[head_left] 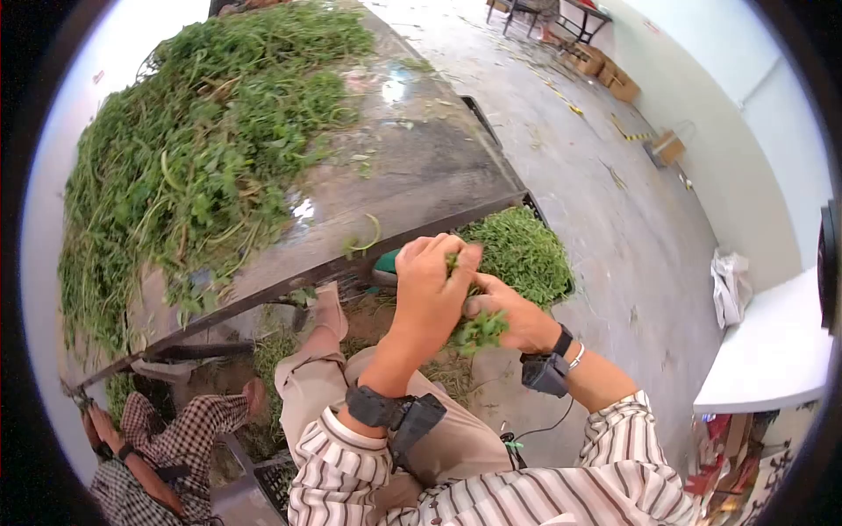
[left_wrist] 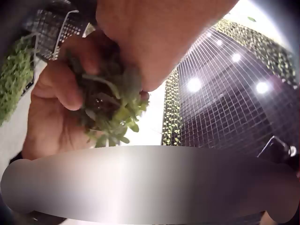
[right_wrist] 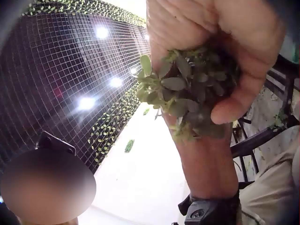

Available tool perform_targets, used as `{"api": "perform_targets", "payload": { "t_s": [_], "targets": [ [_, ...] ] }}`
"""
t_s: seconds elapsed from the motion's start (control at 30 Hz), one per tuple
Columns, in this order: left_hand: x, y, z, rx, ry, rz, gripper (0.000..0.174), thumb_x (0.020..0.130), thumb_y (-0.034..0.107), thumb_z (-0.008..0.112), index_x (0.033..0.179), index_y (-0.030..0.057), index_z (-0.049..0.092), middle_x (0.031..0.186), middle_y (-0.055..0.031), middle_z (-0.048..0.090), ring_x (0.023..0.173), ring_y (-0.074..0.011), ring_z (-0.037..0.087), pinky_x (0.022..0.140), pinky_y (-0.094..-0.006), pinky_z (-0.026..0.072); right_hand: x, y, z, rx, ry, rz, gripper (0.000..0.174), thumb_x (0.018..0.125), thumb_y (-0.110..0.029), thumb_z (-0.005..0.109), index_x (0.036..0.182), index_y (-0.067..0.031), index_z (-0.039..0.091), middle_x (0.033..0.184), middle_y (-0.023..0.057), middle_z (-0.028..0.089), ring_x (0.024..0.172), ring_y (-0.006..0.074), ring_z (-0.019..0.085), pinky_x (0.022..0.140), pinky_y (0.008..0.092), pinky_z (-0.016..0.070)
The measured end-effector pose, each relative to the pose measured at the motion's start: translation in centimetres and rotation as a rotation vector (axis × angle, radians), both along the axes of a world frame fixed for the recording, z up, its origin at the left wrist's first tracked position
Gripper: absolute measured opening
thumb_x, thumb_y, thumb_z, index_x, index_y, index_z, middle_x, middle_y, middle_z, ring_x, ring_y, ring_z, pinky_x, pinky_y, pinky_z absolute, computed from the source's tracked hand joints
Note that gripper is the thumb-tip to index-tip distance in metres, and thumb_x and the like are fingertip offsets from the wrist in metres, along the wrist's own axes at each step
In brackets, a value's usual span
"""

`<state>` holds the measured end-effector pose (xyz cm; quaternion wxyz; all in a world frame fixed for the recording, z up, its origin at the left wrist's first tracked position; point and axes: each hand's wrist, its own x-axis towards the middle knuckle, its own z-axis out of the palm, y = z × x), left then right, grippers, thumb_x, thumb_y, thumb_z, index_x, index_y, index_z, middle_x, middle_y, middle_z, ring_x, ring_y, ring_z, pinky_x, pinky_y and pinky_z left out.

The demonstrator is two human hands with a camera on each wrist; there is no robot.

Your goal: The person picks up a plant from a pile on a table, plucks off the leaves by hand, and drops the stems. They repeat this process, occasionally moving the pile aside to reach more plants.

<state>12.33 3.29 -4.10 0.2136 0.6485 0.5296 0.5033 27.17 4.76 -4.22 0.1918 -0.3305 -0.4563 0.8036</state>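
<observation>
In the head view my left hand [head_left: 430, 285] and right hand [head_left: 513, 316] meet just past the front edge of the table. Between them is a bunch of leafy greens [head_left: 481, 331] with small oval leaves, gripped by the curled fingers of both hands. Seen from the left wrist, the right hand [left_wrist: 51, 103] has its fingers bent round the bunch [left_wrist: 110, 103]. The right wrist view shows the leaves [right_wrist: 187, 89] spilling out below a palm, a thumb pressed along them. Part of the stems is hidden inside the fingers.
A large heap of greens [head_left: 202, 149] covers much of the dark table [head_left: 421, 184]. Beyond the hands stands a crate filled with short greens [head_left: 517, 254]. Another person in checkered clothes [head_left: 184, 430] sits at lower left. A white surface [head_left: 763, 351] juts in at right.
</observation>
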Motion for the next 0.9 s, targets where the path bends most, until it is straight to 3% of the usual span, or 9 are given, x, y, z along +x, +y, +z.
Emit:
{"api": "perform_targets", "payload": {
  "t_s": [0.03, 0.1, 0.17, 0.37, 0.47, 0.57, 0.77, 0.83, 0.9],
  "targets": [
    [0.1, 0.2, -0.4, -0.003, 0.001, -0.016, 0.023, 0.09, 0.02, 0.048, 0.076, 0.0029, 0.055, 0.073, -0.0076, 0.053, 0.073, -0.023, 0.049, 0.077, -0.0342, 0.0364, 0.6, 0.0, -0.8, -0.003, 0.001, -0.016, 0.041, 0.08, -0.014, 0.061, 0.118, -0.0042, 0.052, 0.117, 0.0089, 0.049, 0.102, 0.0211, 0.053, 0.082, 0.0328, 0.0468],
    [0.6, 0.2, -1.2, -0.306, -0.444, -0.184, 0.027, 0.091, 0.024, 0.049, 0.077, 0.0015, 0.054, 0.073, -0.0082, 0.053, 0.076, -0.0211, 0.049, 0.074, -0.0335, 0.0378, 1.7, 0.0, -1.8, 1.046, -0.076, 0.126, 0.039, 0.071, -0.015, 0.064, 0.107, -0.0032, 0.06, 0.121, 0.0135, 0.046, 0.112, 0.0291, 0.046, 0.093, 0.0385, 0.0389],
    [1.1, 0.2, -1.6, -0.376, -0.605, -0.259, 0.028, 0.092, 0.024, 0.047, 0.077, 0.0009, 0.053, 0.073, -0.0053, 0.054, 0.078, -0.0135, 0.049, 0.07, -0.0278, 0.0388, 1.5, 0.0, -1.8, 0.872, 0.012, 0.107, 0.04, 0.063, -0.016, 0.065, 0.101, -0.0021, 0.063, 0.122, 0.0177, 0.045, 0.116, 0.0338, 0.04, 0.1, 0.0422, 0.0293],
    [2.9, 0.4, -1.7, -0.448, -0.734, -0.349, 0.022, 0.092, 0.024, 0.05, 0.099, 0.0038, 0.056, 0.095, -0.0022, 0.058, 0.093, -0.0113, 0.05, 0.083, -0.0256, 0.0382, 3.6, 0.0, -3.2, 1.145, -0.225, 0.12, 0.04, 0.071, -0.015, 0.063, 0.109, -0.0028, 0.058, 0.114, 0.0127, 0.053, 0.104, 0.0264, 0.05, 0.087, 0.0375, 0.0402],
    [2.7, 0.7, -1.5, -0.418, -0.655, -0.16, 0.036, 0.091, 0.026, 0.052, 0.121, 0.005, 0.05, 0.113, -0.0049, 0.058, 0.108, -0.0133, 0.049, 0.092, -0.0286, 0.0359, 4.0, 0.7, -3.9, 0.21, -0.172, -0.264, 0.026, 0.082, -0.011, 0.056, 0.106, -0.0032, 0.058, 0.085, -0.0025, 0.059, 0.071, 0.0074, 0.054, 0.065, 0.0239, 0.0449],
    [1.2, 1.0, -1.3, -0.406, -0.764, -0.102, 0.042, 0.091, 0.026, 0.053, 0.123, -0.001, 0.045, 0.119, -0.012, 0.052, 0.108, -0.0176, 0.05, 0.093, -0.0284, 0.0357, 7.4, 2.7, -7.8, 0.136, -0.247, -0.469, 0.029, 0.081, -0.012, 0.056, 0.109, -0.0014, 0.056, 0.086, -0.0004, 0.059, 0.071, 0.0081, 0.055, 0.063, 0.0237, 0.0451],
    [-0.6, 0.7, 0.5, -0.416, -0.816, -0.031, 0.033, 0.092, 0.021, 0.051, 0.119, 0.001, 0.05, 0.107, -0.0064, 0.059, 0.1, -0.0116, 0.052, 0.083, -0.0252, 0.0406, 17.0, 8.4, -20.3, 0.531, -0.765, -0.596, 0.047, 0.08, -0.022, 0.062, 0.118, 0.0036, 0.051, 0.111, 0.0128, 0.058, 0.102, 0.0219, 0.054, 0.088, 0.0326, 0.0425],
    [-1.1, 0.6, 0.7, -0.401, -0.875, -0.055, 0.031, 0.092, 0.019, 0.051, 0.117, 0.0013, 0.052, 0.103, -0.0061, 0.06, 0.093, -0.011, 0.054, 0.08, -0.0249, 0.0421, 18.4, 8.4, -21.8, 0.878, -1.123, -0.582, 0.056, 0.079, -0.028, 0.061, 0.122, 0.006, 0.046, 0.117, 0.0181, 0.055, 0.11, 0.0289, 0.051, 0.093, 0.0357, 0.0395],
    [-1.5, 0.5, 1.0, -0.352, -0.914, -0.063, 0.029, 0.091, 0.018, 0.051, 0.113, -0.0005, 0.053, 0.096, -0.0062, 0.062, 0.084, -0.0108, 0.056, 0.075, -0.024, 0.044, 19.7, 9.1, -23.3, 0.938, -1.086, -0.555, 0.057, 0.079, -0.029, 0.059, 0.122, 0.0066, 0.047, 0.119, 0.0226, 0.053, 0.113, 0.0326, 0.049, 0.096, 0.0375, 0.0372]
  ]
}}
